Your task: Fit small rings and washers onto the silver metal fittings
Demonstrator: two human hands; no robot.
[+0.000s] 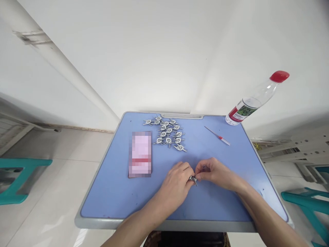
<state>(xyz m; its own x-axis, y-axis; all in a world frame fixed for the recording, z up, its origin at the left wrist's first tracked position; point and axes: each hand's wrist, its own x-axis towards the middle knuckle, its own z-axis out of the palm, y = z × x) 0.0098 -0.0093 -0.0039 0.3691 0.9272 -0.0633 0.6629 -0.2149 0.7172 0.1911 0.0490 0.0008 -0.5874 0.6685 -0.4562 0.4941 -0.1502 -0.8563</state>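
Observation:
Close to the table's front half, my left hand (178,178) is closed around a small metal fitting (192,179); a thin stem sticks out below its fingers. My right hand (216,173) meets it from the right, thumb and forefinger pinched at the fitting's edge. What that pinch holds is too small to make out. A tiny shiny piece (204,167) shows within the curled right fingers. Beyond the hands lies a loose group of several similar metal fittings (169,130), each with a flat plate and short tubes.
The blue table (110,192) stands against a white wall. A phone with a blurred screen (140,154) lies left of the fittings. At the right are a screwdriver with a red and clear handle (223,139) and a red-capped plastic bottle (245,108). Teal stools (23,181) flank the table.

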